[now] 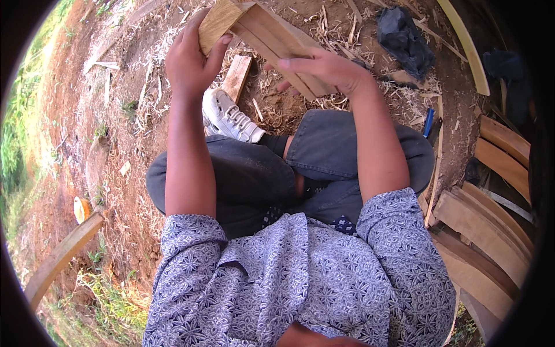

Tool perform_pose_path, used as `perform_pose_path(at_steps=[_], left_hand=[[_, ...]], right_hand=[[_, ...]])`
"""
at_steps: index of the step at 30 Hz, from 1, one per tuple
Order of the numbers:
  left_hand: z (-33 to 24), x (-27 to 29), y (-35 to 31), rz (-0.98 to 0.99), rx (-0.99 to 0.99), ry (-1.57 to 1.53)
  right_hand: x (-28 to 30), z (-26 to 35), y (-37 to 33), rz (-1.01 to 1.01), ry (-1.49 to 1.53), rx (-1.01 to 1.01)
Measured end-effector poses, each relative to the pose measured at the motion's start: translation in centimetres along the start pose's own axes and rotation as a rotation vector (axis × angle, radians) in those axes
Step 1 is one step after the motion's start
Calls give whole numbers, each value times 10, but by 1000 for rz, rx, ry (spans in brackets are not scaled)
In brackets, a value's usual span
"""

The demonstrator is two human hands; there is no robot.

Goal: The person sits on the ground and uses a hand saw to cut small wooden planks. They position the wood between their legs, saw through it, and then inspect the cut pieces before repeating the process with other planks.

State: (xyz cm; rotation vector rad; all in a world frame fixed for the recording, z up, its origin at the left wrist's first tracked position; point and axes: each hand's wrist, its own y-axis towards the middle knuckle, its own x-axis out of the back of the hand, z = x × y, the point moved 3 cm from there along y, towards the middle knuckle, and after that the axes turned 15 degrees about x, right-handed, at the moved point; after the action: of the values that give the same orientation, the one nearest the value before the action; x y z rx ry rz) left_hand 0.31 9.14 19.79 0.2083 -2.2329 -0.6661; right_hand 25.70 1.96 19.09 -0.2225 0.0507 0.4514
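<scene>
A thick piece of wood [269,43] with a line or groove along one face is held up at a slant, away from my body. My left hand [193,61] is closed on its upper left end, with the thumb near the edge of the cut face. Farther along, my right hand [329,70] grips the lower right end, the thumb lying on top and the other fingers partly hidden beneath. Under the wood, a short wooden block [236,78] lies on the ground beside my white shoe [231,118].
Wood shavings cover the soil. A crumpled black plastic bag [404,43] lies at the far right, near a long pale strip [467,49]. Several boards [483,231] are stacked at my right. A blue tool or pen [428,122] rests by my knee. At left lies a beam [63,257].
</scene>
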Motion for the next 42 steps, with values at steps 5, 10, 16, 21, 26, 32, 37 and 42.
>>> perform_pose_path(at_steps=[5, 10, 16, 21, 26, 32, 37, 42], left_hand=[[5, -2, -3, 11, 60, 30], [16, -5, -6, 57, 122, 178], [10, -4, -5, 94, 150, 206], [-4, -12, 5, 59, 169, 64], [18, -18, 6, 1, 513, -122], [15, -29, -5, 285, 1029, -657], [0, -42, -13, 594, 1048, -715], [-4, -44, -16, 587, 1232, -1242]], right_hand=[[-16, -10, 12, 40, 93, -41], [-30, -22, 16, -29, 183, -68], [-39, -33, 18, -94, 217, -64], [-38, -35, 29, -243, 237, 22], [-15, -35, 27, -281, 494, 157], [-19, -31, 27, -245, 480, 157], [-31, -43, 33, -292, 211, 163], [-45, -56, 33, -372, -390, 238]])
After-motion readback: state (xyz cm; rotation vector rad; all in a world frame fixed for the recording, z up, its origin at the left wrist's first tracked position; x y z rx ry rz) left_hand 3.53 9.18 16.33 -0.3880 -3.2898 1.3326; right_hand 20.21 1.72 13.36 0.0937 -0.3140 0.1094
